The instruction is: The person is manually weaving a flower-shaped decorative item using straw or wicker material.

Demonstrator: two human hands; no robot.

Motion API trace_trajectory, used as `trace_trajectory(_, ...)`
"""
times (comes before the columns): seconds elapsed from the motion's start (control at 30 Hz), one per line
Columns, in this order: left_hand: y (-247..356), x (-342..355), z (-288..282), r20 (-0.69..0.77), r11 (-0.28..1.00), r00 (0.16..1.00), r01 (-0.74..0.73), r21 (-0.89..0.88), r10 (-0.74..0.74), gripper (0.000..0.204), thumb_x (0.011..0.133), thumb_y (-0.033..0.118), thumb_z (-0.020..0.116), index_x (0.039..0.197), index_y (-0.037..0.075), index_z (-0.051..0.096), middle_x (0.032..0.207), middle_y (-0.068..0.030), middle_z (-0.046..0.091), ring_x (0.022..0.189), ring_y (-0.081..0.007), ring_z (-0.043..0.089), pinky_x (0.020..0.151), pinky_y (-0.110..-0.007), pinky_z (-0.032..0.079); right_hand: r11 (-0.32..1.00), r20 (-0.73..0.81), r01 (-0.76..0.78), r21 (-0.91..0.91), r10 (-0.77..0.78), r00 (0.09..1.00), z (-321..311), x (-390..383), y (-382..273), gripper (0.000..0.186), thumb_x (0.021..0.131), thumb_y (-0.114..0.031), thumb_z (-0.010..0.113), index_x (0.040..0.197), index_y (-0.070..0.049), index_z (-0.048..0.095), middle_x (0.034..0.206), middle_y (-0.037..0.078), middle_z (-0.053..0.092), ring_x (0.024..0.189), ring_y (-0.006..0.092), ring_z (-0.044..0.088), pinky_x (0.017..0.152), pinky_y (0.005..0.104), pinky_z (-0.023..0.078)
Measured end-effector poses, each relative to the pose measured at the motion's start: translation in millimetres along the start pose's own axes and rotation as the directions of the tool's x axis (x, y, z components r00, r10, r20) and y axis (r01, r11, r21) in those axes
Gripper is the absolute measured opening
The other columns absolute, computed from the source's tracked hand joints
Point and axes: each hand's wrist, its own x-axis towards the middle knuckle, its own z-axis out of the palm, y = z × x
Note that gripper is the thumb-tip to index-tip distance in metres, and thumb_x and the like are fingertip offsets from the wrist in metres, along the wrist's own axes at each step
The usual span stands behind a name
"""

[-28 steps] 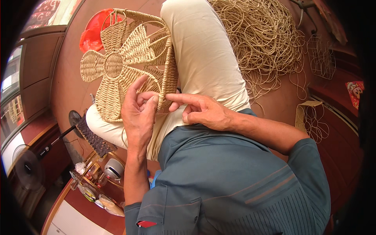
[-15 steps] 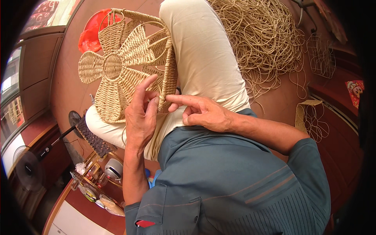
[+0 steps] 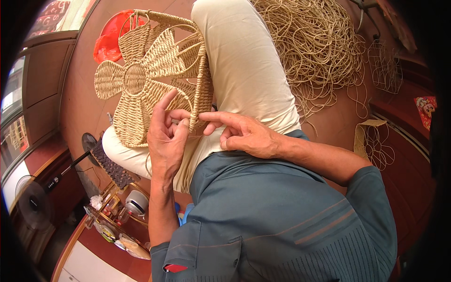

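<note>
A tan woven basket (image 3: 135, 77) with a flower-shaped panel of several petals rests on my lap, tilted against my knee. My left hand (image 3: 168, 134) is at its near corner, thumb and a bent finger pinching the braided rim while the index finger points up and away. From the other side, my right hand (image 3: 246, 135) reaches the same rim; its index fingertip touches the edge and the thumb stands apart. Whether a loose strand lies between the left fingertips is hidden. A thin cord loop hangs beside the left wrist.
A large heap of tan cord (image 3: 314, 51) lies on the floor at the far right. A red plastic bag (image 3: 109, 42) sits behind the basket. Wire frames (image 3: 385, 70) are at the right, and a fan (image 3: 35, 202) and cluttered shelf (image 3: 117, 211) at the left.
My left hand has shifted slightly left, its raised index finger swinging with it. My right hand stays at the rim with its fingers a little higher.
</note>
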Motion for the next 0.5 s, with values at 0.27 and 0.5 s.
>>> trace_trajectory(0.27,5.5,-0.6,2.2,0.008,0.962,0.993,-0.120,0.245,0.121,0.066,0.103,-0.005,0.061,0.166,0.011,0.051,0.108,-0.0036,0.071,0.090,-0.0074,0.064,0.079,-0.025,0.053,0.979,-0.007,-0.003,-0.203,0.001,1.000,0.4,-3.2,-7.7,0.073,0.102,-0.007,0.064,0.172,-0.012,0.043,0.134,0.002,0.061,0.092,0.0048,0.056,0.085,0.0223,0.051)
trace_trajectory(0.5,11.0,-3.3,16.5,-0.019,0.799,0.944,-0.267,0.540,0.328,0.066,0.103,-0.007,0.060,0.164,0.014,0.052,0.104,-0.0179,0.073,0.091,-0.0278,0.075,0.083,-0.041,0.058,0.956,-0.011,0.012,-0.293,-0.016,1.000,2.3,-4.8,-7.5,0.082,0.097,-0.006,0.066,0.174,-0.016,0.041,0.137,0.005,0.062,0.090,0.0070,0.060,0.081,0.0241,0.053)
